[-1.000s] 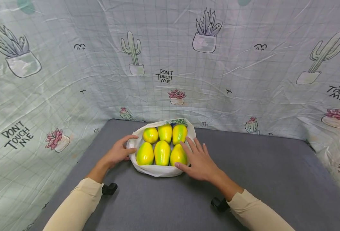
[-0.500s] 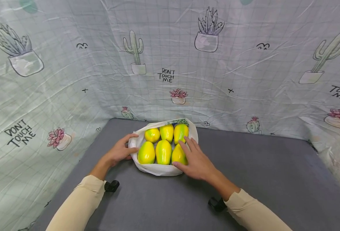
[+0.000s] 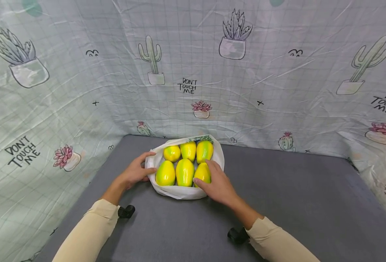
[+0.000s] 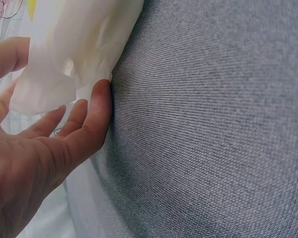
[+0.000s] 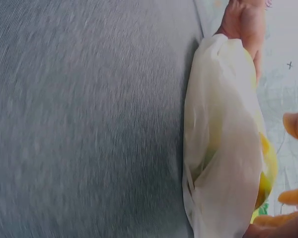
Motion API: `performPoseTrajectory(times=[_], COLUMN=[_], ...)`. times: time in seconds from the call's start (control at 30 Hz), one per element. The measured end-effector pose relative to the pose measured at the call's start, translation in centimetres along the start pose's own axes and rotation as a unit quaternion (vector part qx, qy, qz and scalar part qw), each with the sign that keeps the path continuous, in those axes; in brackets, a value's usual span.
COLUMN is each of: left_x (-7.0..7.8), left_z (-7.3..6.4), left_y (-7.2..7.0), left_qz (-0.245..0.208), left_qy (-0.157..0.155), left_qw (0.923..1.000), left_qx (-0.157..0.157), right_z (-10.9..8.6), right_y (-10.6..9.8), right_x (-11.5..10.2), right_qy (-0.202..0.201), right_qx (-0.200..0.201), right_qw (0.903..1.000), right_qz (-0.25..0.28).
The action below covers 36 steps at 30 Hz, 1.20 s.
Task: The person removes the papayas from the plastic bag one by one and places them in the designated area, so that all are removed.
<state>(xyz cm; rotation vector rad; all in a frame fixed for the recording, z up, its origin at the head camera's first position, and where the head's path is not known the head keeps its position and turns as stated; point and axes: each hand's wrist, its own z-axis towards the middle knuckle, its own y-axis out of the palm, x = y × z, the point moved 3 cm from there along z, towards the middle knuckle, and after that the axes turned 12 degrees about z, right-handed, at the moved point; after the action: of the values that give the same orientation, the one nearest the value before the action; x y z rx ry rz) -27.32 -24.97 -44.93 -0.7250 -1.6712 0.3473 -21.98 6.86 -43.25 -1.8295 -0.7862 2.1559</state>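
Observation:
A white plastic bag (image 3: 180, 193) lies on the grey table with its mouth spread wide. Several glossy yellow-green mangoes (image 3: 184, 172) sit inside it in two rows. My left hand (image 3: 134, 172) holds the bag's left edge; in the left wrist view a flap of the bag (image 4: 49, 84) hangs between thumb and fingers. Over the front right mango (image 3: 202, 174) is my right hand (image 3: 219, 185), thumb and fingers spread apart around it. The right wrist view shows the right thumb (image 5: 295, 126) apart from the fruit, and part of that hand is out of frame.
The grey cloth-covered table (image 3: 294, 196) extends to the right and front of the bag. Behind and at the sides hangs a pale curtain (image 3: 262, 120) printed with cacti. A dark wrist camera (image 3: 238, 236) sits below each forearm.
My right hand has moved left and its fingers have drawn closer together over the front right mango. The left hand stays at the bag's edge.

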Motion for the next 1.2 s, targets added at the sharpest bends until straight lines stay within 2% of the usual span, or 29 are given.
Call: performPoseTrajectory(times=[0.1,0.23,0.5,1.03,1.2], left_x=[0.0,0.1,-0.2,-0.4,-0.3], left_z=[0.0,-0.1,-0.2,-0.2,-0.2], left_y=[0.0,0.1,0.1,0.2,0.2], left_qz=[0.000,-0.004,-0.007,-0.018,-0.015], left_qy=[-0.004,-0.011,-0.017,-0.018,-0.022], left_qw=[1.0000,0.9999,0.9998,0.9997,0.9996], left_qx=[0.001,0.001,0.005,0.002,0.003], right_z=[0.0,-0.1,0.0,-0.3,-0.3], right_y=[0.3,0.7,1.4,1.8,2.0], right_x=[0.1,0.2,0.4,0.2,0.2], right_qy=[0.019,0.036,0.041,0.038,0.044], right_qx=[0.015,0.032,0.057,0.108,0.108], right_qw=[0.9995,0.9987,0.9976,0.9934,0.9931], right_qz=[0.018,0.016,-0.005,-0.010,-0.009])
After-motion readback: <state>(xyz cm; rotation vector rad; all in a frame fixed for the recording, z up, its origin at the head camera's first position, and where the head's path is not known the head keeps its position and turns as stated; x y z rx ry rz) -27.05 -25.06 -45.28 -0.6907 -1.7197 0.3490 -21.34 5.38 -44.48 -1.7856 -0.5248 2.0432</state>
